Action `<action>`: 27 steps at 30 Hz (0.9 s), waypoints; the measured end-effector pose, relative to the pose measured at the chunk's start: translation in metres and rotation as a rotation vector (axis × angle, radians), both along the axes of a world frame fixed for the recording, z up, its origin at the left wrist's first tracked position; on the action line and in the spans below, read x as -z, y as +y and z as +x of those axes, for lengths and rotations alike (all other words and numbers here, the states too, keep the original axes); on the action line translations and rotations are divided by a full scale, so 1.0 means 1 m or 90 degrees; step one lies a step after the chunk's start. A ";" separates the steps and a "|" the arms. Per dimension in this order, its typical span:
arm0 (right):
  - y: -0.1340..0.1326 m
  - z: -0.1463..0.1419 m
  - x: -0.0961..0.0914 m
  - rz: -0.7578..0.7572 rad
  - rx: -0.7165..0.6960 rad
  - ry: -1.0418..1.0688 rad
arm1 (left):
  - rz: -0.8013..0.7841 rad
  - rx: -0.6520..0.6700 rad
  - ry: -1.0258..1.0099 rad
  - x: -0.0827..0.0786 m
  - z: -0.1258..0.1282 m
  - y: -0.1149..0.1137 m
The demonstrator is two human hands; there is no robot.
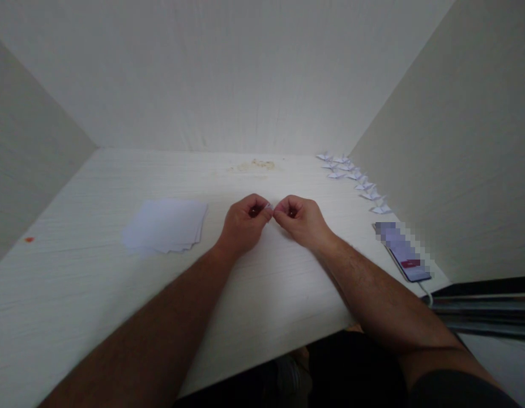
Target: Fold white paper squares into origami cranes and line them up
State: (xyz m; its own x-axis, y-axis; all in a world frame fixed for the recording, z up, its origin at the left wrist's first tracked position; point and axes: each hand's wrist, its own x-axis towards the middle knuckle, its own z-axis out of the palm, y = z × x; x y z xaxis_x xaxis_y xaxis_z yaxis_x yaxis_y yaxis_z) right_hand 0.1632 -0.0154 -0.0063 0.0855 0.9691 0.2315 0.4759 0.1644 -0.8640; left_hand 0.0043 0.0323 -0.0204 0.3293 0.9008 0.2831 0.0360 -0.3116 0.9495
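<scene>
Over the middle of the white table (262,294), my left hand (246,222) and my right hand (299,218) meet at the fingertips. Between them shows a small piece of folded white paper (269,206), mostly hidden by the fingers. My left thumb and forefinger are closed on it in a pinch. The right thumb and forefinger are also pinched together at its right end. How the paper is folded is too small to make out.
A stack of white paper sheets (166,224) lies to the left. Several folded paper cranes (355,177) line the right back edge. Nearer on the right lies a phone (402,252) with a cable (426,293). Walls (228,73) enclose the back and sides.
</scene>
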 end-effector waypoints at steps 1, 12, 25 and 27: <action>0.000 0.000 -0.001 0.000 0.002 -0.003 | -0.005 0.003 -0.003 0.000 0.000 0.000; -0.001 -0.007 0.003 -0.041 0.000 0.018 | -0.077 0.003 -0.042 -0.006 -0.002 0.000; -0.002 -0.011 0.009 -0.008 -0.009 -0.035 | -0.151 0.040 -0.146 -0.001 0.000 0.002; -0.003 -0.011 0.007 -0.013 -0.024 -0.032 | -0.143 0.034 -0.125 -0.001 0.000 0.001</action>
State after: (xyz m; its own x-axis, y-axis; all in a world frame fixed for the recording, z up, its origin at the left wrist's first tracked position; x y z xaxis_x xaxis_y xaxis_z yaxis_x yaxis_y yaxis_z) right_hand 0.1525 -0.0180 -0.0137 0.0368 0.9759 0.2149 0.5127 0.1662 -0.8424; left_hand 0.0040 0.0337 -0.0196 0.3375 0.9307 0.1410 -0.1653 -0.0888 0.9822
